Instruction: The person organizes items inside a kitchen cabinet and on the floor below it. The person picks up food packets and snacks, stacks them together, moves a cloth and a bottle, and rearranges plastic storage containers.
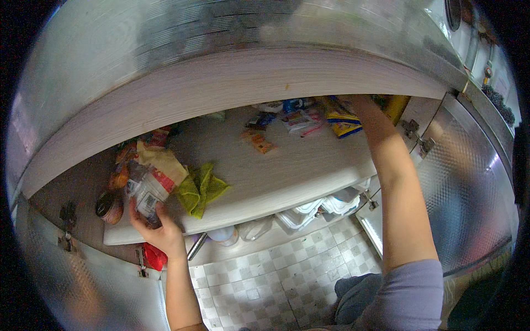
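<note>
My left hand (pixel 159 233) grips the near end of a clear plastic package (pixel 149 198) with a white printed label, at the left of the cabinet shelf (pixel 215 136). Beside it are a beige and red packet (pixel 163 167) and a crumpled yellow-green cloth (pixel 201 188). A dark-lidded jar (pixel 109 207) stands just left of the fingers. My right forearm (pixel 393 165) reaches in at the shelf's right side; the hand itself is hidden behind the cabinet's upper front board (pixel 248 78). Closest to that wrist lies a yellow and blue packet (pixel 343 124).
Small packets (pixel 300 120) and an orange sachet (pixel 261 142) lie toward the back right. Below, white plastic containers (pixel 306 213) fill part of a lower shelf. Metal-faced doors (pixel 463 182) hang open at both sides, and a metal worktop (pixel 248 29) overhangs the shelf.
</note>
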### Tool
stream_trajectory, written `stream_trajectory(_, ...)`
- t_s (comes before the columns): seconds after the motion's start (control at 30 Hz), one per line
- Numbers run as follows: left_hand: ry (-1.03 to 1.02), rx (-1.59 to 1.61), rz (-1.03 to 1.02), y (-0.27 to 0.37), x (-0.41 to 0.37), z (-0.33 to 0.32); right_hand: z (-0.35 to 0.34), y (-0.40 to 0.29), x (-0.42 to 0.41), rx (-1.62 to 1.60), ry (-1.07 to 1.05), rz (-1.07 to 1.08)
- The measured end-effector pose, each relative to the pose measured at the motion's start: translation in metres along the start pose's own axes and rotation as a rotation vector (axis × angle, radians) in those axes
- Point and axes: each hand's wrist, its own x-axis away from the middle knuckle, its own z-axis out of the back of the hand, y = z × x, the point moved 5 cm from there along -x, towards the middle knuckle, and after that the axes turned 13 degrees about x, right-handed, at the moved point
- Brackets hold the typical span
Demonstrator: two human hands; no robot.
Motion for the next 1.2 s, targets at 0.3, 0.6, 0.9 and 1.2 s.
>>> stream_trajectory(0.3, 0.056, -0.126, -0.158, 0.006, -0.003, 0.013, 0.196, -0.122, 0.235, -0.946, 0.324, 0.766)
stream_trajectory(0.6, -0.346, 0.194, 0.140, 0.017, -0.042, -0.087, 0.176, -0.175, 0.421, -1.619, -0.608, 0.977)
stream_trajectory(0.9, -0.400, 0.305, 0.591, -0.139, -0.126, -0.285, 0.188, -0.204, 0.476, -1.913, -0.631, 0.873)
stream_trajectory(1.2, -0.895, 0.045, 0.438, -0.071, -0.049, -0.332, 0.263, -0.160, 0.466, -1.455, -0.750, 1.473)
